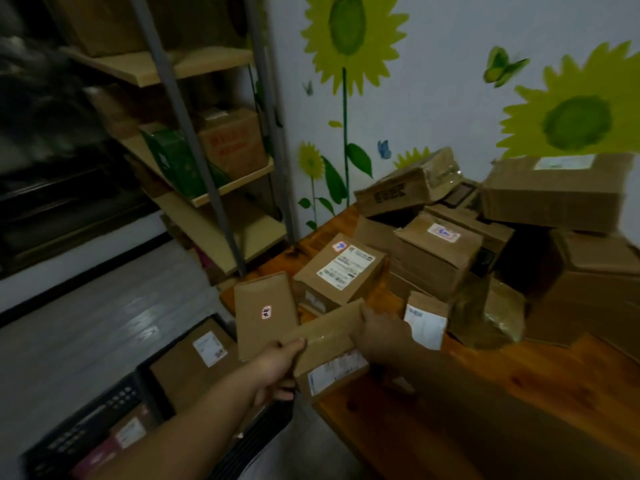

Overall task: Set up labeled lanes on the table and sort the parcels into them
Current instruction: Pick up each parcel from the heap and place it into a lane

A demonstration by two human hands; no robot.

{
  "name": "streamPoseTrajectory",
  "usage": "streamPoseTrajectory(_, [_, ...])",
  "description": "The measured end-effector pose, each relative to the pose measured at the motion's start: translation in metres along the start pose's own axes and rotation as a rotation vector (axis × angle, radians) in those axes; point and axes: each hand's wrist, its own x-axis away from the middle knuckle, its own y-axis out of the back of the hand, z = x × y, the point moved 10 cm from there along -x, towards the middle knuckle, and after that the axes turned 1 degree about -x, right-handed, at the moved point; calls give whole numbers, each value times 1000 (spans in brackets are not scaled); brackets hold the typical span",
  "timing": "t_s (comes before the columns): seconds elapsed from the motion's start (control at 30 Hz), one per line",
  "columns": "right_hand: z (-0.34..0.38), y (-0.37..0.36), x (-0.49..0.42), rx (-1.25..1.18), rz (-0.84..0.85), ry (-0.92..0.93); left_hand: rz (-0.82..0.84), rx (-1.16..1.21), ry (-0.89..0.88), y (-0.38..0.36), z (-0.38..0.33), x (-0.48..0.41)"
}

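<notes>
Parcel (327,337), lower centre of frame, at near edge of table (519,393); clamped between left hand (277,363) and right hand (379,337). Likely light, stiff cardboard, slick tape; best gripped by opposite ends.

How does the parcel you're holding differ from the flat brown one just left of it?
The held parcel is gripped by the left hand and right hand; the flat parcel lies at the edge of the table, in no hand. The held parcel shows a printed shipping label and glossy tape; the flat parcel shows only a small handwritten sticker. Both are plain brown.
</notes>
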Motion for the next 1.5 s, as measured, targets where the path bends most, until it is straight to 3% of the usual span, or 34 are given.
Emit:
streamPoseTrajectory(0.13, [28, 10, 10, -144, -80, 101, -45, 40, 11, 15, -1, 3])
streamPoseTrajectory(0.3, [32, 41, 31, -391, -263, 60, -11, 17, -126, 41, -36, 20])
streamPoseTrajectory(0.47, [13, 58, 86, -720, -480, -73, 72, -270, -519, 47, -79, 60])
streamPoseTrajectory(0.57, [14, 61, 129, -823, -628, -78, 127, -118, -648, 50, -88, 89])
streamPoseTrajectory(0.73, [12, 18, 197, -1163, -651, -88, 269, 386, -583, 33, -75, 112])
streamPoseTrajectory(0.87, [24, 5, 234, -1346, -667, 72, 401, 416, -561, -27, -54, 155])
streamPoseTrajectory(1.0, [-4, 29, 287, -1333, -837, 133, 487, 329, -536, -69, -31, 187])
streamPoseTrajectory(1.13, [-46, 32, 343, -1253, -867, 91, 592, 102, -646, -106, -34, 224])
streamPoseTrajectory(1.33, [-117, 24, 441, -1211, -969, 39, 698, -14, -676, -200, -9, 292])
streamPoseTrajectory(1.43, [-176, 14, 510, -1227, -1141, -58, 705, -128, -652, -251, 13, 309])
streamPoseTrajectory(1.5, [-213, -1, 549, -1227, -1155, -166, 726, -216, -626, -288, 32, 318])
